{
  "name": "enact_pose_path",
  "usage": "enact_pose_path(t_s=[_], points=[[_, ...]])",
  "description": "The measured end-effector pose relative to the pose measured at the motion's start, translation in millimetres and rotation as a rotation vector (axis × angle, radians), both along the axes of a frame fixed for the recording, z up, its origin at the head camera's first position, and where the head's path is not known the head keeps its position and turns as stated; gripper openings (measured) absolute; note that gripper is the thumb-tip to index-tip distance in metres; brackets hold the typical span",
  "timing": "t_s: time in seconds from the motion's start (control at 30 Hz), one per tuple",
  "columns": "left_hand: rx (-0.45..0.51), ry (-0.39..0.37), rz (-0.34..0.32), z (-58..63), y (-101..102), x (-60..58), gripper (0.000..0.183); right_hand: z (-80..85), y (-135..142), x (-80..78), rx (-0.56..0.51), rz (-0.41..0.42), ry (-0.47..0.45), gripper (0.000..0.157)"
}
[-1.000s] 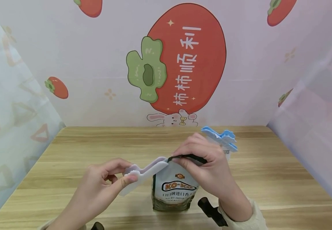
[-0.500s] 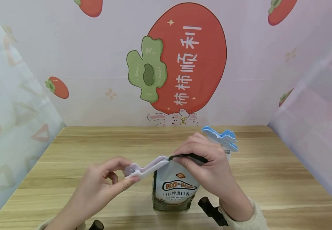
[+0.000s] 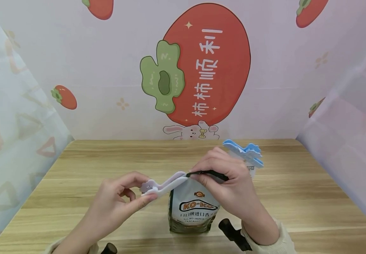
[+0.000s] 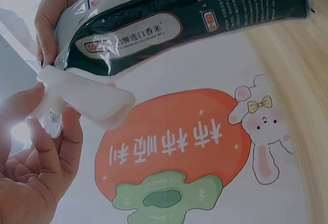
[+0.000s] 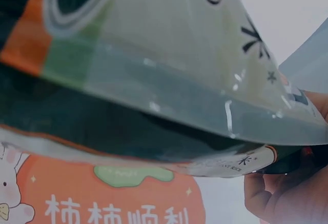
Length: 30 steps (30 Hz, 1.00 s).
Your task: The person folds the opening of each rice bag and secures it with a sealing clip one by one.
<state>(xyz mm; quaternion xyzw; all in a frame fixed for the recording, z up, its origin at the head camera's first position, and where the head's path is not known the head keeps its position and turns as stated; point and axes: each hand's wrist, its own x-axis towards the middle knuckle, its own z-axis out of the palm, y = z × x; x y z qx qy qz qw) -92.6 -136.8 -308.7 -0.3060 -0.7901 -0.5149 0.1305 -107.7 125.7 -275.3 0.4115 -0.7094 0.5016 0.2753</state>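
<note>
My left hand (image 3: 118,193) pinches the handle end of a pale lilac bag clip (image 3: 167,185) between thumb and fingers. The clip's far end meets the folded dark top corner of a rice bag (image 3: 194,206) marked KO-KO. The bag stands upright on the table. Along its top edge, my right hand (image 3: 225,178) pinches the fold between thumb and fingers, covering part of it. Seen from the left wrist, the clip (image 4: 87,96) lies beside the bag's edge (image 4: 154,32); whether the edge is inside it, I cannot tell. The bag (image 5: 154,80) fills much of the right wrist view.
Behind my right hand, a blue clip (image 3: 243,151) sits at the top of another, mostly hidden pack with a printed label (image 3: 250,170). The wooden table (image 3: 107,158) ends at a printed backdrop (image 3: 107,63). Black wrist mounts (image 3: 233,234) show near both sleeves.
My left hand has shifted slightly right and tilted the clip, so its handle shows at another angle. The right hand and the bag stay nearly where they were.
</note>
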Motion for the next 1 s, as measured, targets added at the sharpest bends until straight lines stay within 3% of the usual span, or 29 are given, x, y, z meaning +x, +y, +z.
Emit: enact_pose_path(t_s=[0.33, 0.63, 0.83, 1.0], points=[[0.014, 0.016, 0.002, 1.3, 4.9, 0.2, 0.024, 0.4, 1.5, 1.6, 0.008, -0.003, -0.020, 0.026], [0.031, 0.042, -0.001, -0.2, 7.1, -0.4, 0.026, 9.7, 26.2, 3.3, 0.119, -0.048, -0.086, 0.034], [0.062, 0.084, -0.020, -3.8, 8.3, -3.5, 0.029, 12.4, 40.9, -0.9, 0.122, 0.026, 0.019, 0.015], [0.081, 0.116, -0.028, -6.8, 10.3, -6.5, 0.030, 11.4, 39.0, -3.8, 0.093, 0.013, 0.076, 0.007]])
